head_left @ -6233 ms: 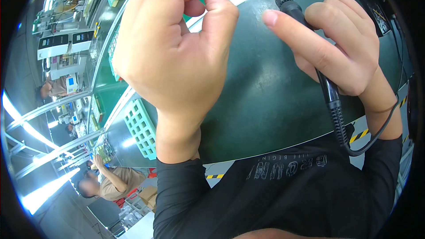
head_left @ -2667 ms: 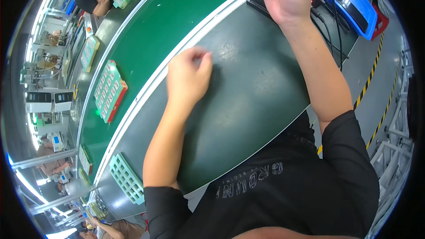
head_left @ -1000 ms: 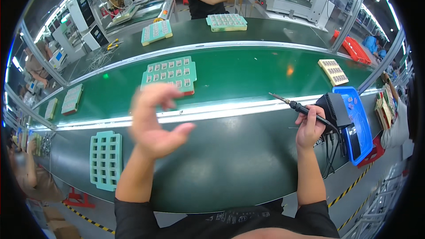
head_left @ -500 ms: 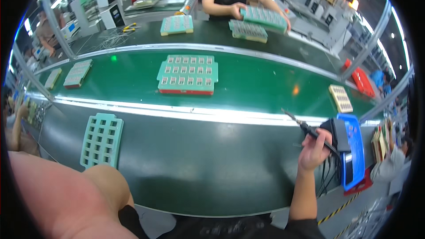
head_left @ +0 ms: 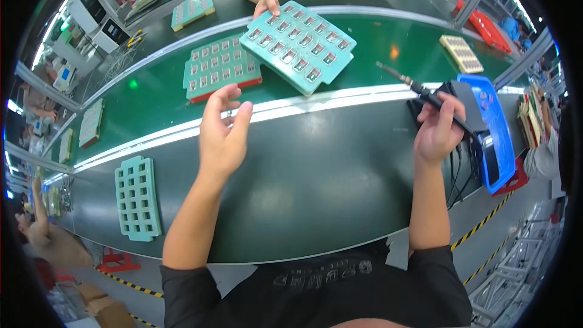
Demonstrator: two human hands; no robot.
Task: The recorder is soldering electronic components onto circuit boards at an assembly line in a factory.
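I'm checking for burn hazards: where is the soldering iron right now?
In the head view, the soldering iron is right of centre, in the person's right hand, left of the blue tray.

- Black shirt (head_left: 346, 300) of the person wearing the camera: pale grey printed lettering (head_left: 325, 274) across the chest, upside down in this view, with one line of big, sketchy capitals and a line of smaller capitals above it as seen here.
- Floor (head_left: 419, 304) to the right: yellow-and-black hazard striping (head_left: 483, 228), with a second such stripe (head_left: 487, 260) further out.
- Floor to the left: another yellow-and-black stripe (head_left: 132, 285), near a cardboard box (head_left: 112, 314).
- White device (head_left: 61, 82) at far left: small blue screen (head_left: 65, 74), its contents too small to read.
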